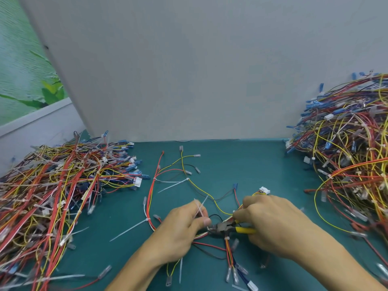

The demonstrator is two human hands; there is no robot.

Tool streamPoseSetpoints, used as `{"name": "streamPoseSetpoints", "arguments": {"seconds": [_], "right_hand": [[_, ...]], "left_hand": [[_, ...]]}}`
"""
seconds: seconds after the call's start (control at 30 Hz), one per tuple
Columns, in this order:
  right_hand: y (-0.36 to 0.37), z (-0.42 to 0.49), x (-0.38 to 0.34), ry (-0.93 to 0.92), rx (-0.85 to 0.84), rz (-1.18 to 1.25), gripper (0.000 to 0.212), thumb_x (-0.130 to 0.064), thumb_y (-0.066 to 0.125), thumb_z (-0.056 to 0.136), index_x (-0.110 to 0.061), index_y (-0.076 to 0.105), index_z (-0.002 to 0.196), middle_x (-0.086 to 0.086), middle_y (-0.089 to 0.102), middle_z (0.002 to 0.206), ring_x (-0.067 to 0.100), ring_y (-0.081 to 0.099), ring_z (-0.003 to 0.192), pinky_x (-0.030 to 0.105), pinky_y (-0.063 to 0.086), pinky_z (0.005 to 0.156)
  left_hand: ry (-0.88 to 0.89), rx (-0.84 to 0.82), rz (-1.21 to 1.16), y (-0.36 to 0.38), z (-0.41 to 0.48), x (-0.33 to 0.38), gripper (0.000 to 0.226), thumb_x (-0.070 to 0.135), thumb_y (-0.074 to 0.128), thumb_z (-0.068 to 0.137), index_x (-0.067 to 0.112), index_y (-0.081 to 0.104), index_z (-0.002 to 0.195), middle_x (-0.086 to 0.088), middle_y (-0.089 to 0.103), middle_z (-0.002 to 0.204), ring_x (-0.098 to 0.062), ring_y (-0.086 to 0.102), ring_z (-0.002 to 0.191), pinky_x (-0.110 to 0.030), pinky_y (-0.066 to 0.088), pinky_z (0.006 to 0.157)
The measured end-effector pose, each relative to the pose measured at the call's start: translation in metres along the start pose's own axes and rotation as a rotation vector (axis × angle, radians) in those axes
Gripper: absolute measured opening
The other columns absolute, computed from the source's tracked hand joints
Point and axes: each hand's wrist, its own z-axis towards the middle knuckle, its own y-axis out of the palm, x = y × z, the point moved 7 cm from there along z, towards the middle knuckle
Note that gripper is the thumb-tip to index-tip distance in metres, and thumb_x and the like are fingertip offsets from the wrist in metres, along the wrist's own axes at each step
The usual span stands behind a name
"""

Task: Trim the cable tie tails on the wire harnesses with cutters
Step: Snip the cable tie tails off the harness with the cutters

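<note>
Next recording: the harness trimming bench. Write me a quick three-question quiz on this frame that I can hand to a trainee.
1. Which of the hands grips the yellow-handled metal cutters? A left; B right; C neither.
2. True or false: the left hand pinches thin white plastic cable tie tails.
3. Fill in: the cutters' tips point toward the ____ hand.

Key: 1 B, the right hand; 2 true; 3 left.
</note>
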Motion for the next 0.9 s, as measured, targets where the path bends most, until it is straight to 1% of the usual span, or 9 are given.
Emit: {"name": "streamPoseSetpoints", "arguments": {"seconds": [0.17, 0.27, 0.43, 0.53, 0.6, 0.67, 0.73, 0.83, 0.9], "right_hand": [[0.002, 0.001, -0.001, -0.034, -0.007, -0.005, 0.019, -0.022, 0.046, 0.085, -0.03, 0.055, 0.1, -0.007, 0.037, 0.089, 0.027, 0.053, 0.098, 0.031, 0.037, 0.063], [0.003, 0.0, -0.002, -0.051, -0.001, -0.02, 0.021, -0.023, 0.047, 0.084, -0.029, 0.056, 0.102, -0.007, 0.048, 0.094, 0.027, 0.054, 0.098, 0.03, 0.037, 0.064], [0.004, 0.001, -0.002, -0.048, -0.013, -0.049, 0.021, -0.022, 0.046, 0.081, -0.025, 0.058, 0.097, -0.004, 0.057, 0.099, 0.028, 0.055, 0.093, 0.031, 0.035, 0.062], [0.007, 0.001, -0.003, -0.041, -0.029, -0.054, 0.017, -0.022, 0.046, 0.08, -0.022, 0.056, 0.094, -0.002, 0.058, 0.097, 0.03, 0.055, 0.092, 0.031, 0.037, 0.063], [0.008, 0.001, -0.004, -0.03, -0.035, -0.044, 0.015, -0.023, 0.046, 0.081, -0.022, 0.055, 0.093, -0.002, 0.057, 0.096, 0.03, 0.055, 0.092, 0.031, 0.037, 0.062], [0.008, 0.001, -0.003, -0.015, -0.026, -0.042, 0.015, -0.023, 0.046, 0.084, -0.023, 0.055, 0.096, -0.004, 0.055, 0.098, 0.029, 0.056, 0.094, 0.031, 0.035, 0.062], [0.007, 0.001, -0.004, -0.006, -0.017, -0.046, 0.017, -0.024, 0.045, 0.086, -0.024, 0.054, 0.1, -0.005, 0.053, 0.1, 0.028, 0.056, 0.098, 0.031, 0.034, 0.063], [0.007, 0.001, -0.001, 0.001, -0.033, -0.053, 0.021, -0.023, 0.046, 0.085, -0.026, 0.056, 0.104, -0.006, 0.053, 0.103, 0.027, 0.057, 0.1, 0.03, 0.036, 0.064], [0.006, -0.002, 0.006, 0.025, -0.06, -0.055, 0.022, -0.02, 0.046, 0.082, -0.025, 0.057, 0.101, -0.006, 0.056, 0.105, 0.027, 0.057, 0.1, 0.031, 0.038, 0.065]], "left_hand": [[0.0, -0.004, 0.007, 0.001, 0.0, 0.0, 0.021, 0.024, 0.057, 0.094, 0.028, 0.049, 0.075, 0.019, 0.049, 0.057, 0.002, 0.043, 0.059, -0.014, 0.032, 0.057], [0.001, -0.009, 0.001, 0.002, 0.0, -0.001, 0.021, 0.024, 0.057, 0.094, 0.028, 0.049, 0.074, 0.024, 0.049, 0.056, 0.0, 0.043, 0.059, -0.015, 0.033, 0.057], [0.004, 0.006, -0.017, 0.0, -0.001, -0.003, 0.02, 0.025, 0.057, 0.093, 0.027, 0.049, 0.075, 0.016, 0.05, 0.059, -0.001, 0.042, 0.06, -0.016, 0.034, 0.058], [0.019, 0.02, -0.023, -0.002, -0.002, -0.002, 0.015, 0.024, 0.057, 0.093, 0.023, 0.052, 0.079, 0.011, 0.052, 0.066, -0.003, 0.044, 0.063, -0.018, 0.034, 0.061], [0.019, 0.027, -0.048, -0.003, -0.003, -0.003, 0.011, 0.022, 0.057, 0.094, 0.019, 0.056, 0.083, 0.011, 0.052, 0.066, -0.003, 0.044, 0.061, -0.019, 0.035, 0.059], [-0.008, 0.022, -0.176, -0.004, -0.004, -0.005, 0.01, 0.016, 0.054, 0.095, 0.015, 0.057, 0.085, 0.012, 0.049, 0.061, -0.006, 0.038, 0.053, -0.021, 0.031, 0.054], [-0.05, 0.039, -0.416, -0.006, -0.005, -0.007, 0.012, 0.006, 0.048, 0.097, 0.009, 0.053, 0.086, 0.009, 0.049, 0.06, -0.008, 0.031, 0.047, -0.022, 0.026, 0.05], [-0.141, 0.13, -0.752, -0.011, -0.005, -0.014, 0.018, 0.0, 0.036, 0.098, 0.008, 0.05, 0.092, 0.003, 0.051, 0.061, -0.009, 0.026, 0.044, -0.022, 0.024, 0.049], [-0.175, 0.191, -0.858, -0.016, -0.004, -0.02, 0.02, -0.002, 0.034, 0.096, 0.008, 0.051, 0.093, 0.001, 0.047, 0.059, -0.011, 0.027, 0.045, -0.025, 0.024, 0.049]]}}
